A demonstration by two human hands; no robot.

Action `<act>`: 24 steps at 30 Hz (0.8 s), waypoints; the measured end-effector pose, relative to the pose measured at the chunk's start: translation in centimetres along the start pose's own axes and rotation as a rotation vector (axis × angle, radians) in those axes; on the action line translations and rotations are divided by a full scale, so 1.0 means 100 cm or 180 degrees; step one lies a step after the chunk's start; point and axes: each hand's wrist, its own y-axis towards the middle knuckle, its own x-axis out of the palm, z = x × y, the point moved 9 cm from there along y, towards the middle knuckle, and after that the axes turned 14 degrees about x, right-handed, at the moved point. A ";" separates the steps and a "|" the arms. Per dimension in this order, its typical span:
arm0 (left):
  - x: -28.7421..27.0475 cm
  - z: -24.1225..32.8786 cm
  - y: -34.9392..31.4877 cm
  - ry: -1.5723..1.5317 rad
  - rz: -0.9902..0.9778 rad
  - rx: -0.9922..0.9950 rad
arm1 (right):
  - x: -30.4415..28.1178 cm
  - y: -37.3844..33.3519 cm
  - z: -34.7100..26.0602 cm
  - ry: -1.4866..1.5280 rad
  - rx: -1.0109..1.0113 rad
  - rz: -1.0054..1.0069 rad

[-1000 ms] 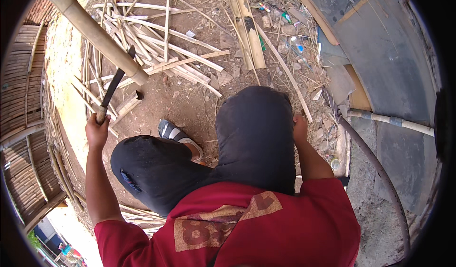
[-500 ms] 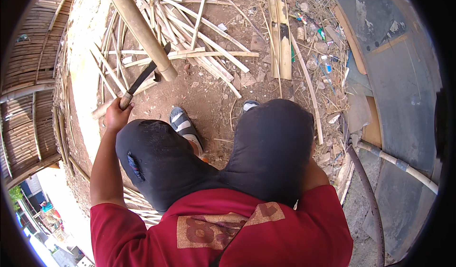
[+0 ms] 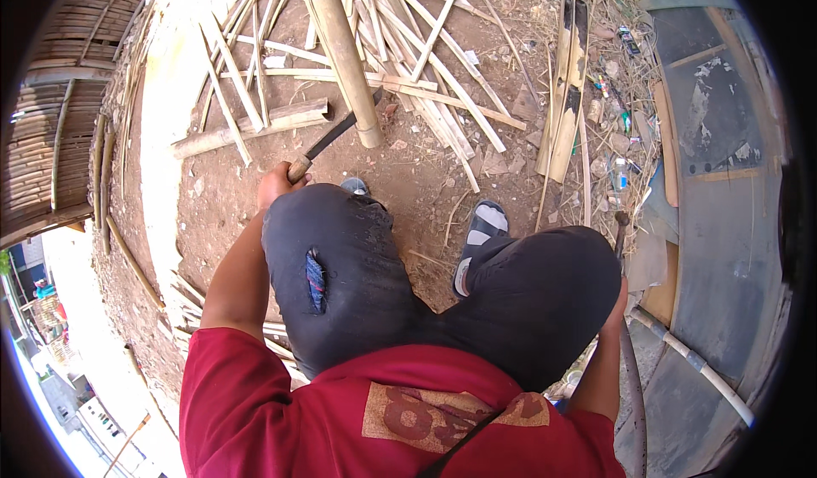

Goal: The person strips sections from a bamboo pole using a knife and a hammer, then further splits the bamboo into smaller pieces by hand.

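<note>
My left hand [image 3: 277, 186] is closed around the wooden handle of a machete [image 3: 330, 137]. The dark blade points up and to the right. It passes behind the lower end of a thick bamboo pole [image 3: 333, 36], and its tip shows on the pole's far side. My right hand [image 3: 614, 310] is beside my right knee, which hides most of its fingers. Close by it runs a dark, slightly curved rod [image 3: 631, 367]; whether the hand touches it I cannot tell.
A cut bamboo length [image 3: 255, 129] lies on the dirt, with split bamboo strips [image 3: 430, 78] heaped beyond. Two halved bamboo pieces [image 3: 564, 95] lie at right, near litter. Dark panels [image 3: 723, 197] stand along the right side; a woven bamboo wall [image 3: 51, 129] is at left.
The view has shifted, so the scene sits further right. My right hand has come into sight beside the knee, and the rod's end stands further up. The machete remains in my left hand.
</note>
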 end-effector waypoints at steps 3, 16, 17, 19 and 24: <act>0.028 -0.015 -0.006 -0.0262 -0.0145 -0.0165 | 0.032 -0.034 -0.188 -0.1145 -0.0371 0.0162; 0.054 -0.007 -0.024 -0.0040 0.0045 -0.0393 | 0.445 -0.043 -0.352 -0.2213 -0.0780 -0.1439; 0.053 -0.004 -0.023 -0.0115 -0.0017 -0.0336 | 0.463 -0.048 -0.330 -0.2087 -0.0709 -0.1378; 0.055 -0.001 -0.021 -0.0245 -0.0148 -0.0217 | 0.488 -0.049 -0.281 -0.1994 -0.0662 -0.1239; 0.064 -0.016 -0.020 -0.0520 0.0084 0.0142 | 0.509 -0.059 -0.263 -0.1636 -0.0966 -0.1102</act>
